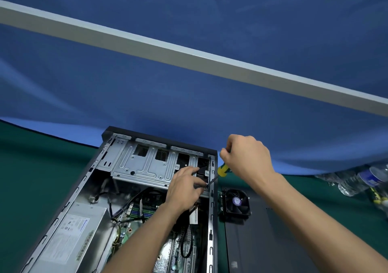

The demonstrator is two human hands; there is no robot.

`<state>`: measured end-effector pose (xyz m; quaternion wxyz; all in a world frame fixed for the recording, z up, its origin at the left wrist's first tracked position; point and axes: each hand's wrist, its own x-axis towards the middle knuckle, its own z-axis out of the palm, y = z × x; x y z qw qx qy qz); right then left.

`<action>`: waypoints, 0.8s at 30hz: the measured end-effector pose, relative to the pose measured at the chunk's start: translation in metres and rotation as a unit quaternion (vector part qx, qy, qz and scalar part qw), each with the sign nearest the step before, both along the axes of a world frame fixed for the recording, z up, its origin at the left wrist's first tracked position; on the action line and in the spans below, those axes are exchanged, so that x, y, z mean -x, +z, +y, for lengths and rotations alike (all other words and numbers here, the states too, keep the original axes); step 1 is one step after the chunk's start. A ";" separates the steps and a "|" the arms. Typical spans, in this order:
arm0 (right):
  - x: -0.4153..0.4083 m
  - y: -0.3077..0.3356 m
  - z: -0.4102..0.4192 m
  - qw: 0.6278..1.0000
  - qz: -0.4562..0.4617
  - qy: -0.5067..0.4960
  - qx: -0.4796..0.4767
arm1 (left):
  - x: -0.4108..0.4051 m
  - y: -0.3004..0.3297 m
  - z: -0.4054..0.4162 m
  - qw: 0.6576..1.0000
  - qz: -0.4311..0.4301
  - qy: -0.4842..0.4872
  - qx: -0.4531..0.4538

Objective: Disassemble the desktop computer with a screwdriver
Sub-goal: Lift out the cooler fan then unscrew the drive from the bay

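The desktop computer (130,199) lies open on its side on the green worktop (37,178), its far end against the blue backdrop (189,31). The right hand (247,157) is clenched around the yellow-handled screwdriver (222,170), shaft angled down over the case's right rail toward the drive cage (142,167) corner. The left hand (184,185) reaches in, fingers pinched at the shaft near the tip, steadying it. The screw itself is hidden behind the fingers. Just beside the case's right edge, a removed fan (236,202) sits on the dark side panel (262,241). My read: the sheet-metal cage is stiff but sharp-edged, best held by its flat top, and the motherboard (144,209) below is fragile, so a slipped tip or dropped screw is the danger
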<state>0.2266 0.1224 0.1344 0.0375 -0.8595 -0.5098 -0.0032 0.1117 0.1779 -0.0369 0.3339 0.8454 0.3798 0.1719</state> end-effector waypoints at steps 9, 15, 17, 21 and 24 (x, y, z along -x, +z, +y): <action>0.015 0.014 0.026 0.996 0.063 0.023 0.062 | -0.003 0.002 0.003 1.000 0.001 0.012 0.002; 0.005 0.013 0.009 0.996 0.013 0.047 0.073 | -0.004 0.003 0.004 0.999 0.005 0.022 0.022; 0.003 0.011 0.006 0.996 -0.017 0.024 0.082 | -0.006 0.003 0.004 0.999 0.013 0.024 0.021; -0.001 0.014 0.008 0.990 0.087 0.076 0.078 | -0.007 0.005 0.004 0.999 0.017 0.024 0.024; 0.002 0.015 0.009 0.990 0.093 0.067 0.085 | -0.008 0.007 0.004 0.999 0.023 0.025 0.032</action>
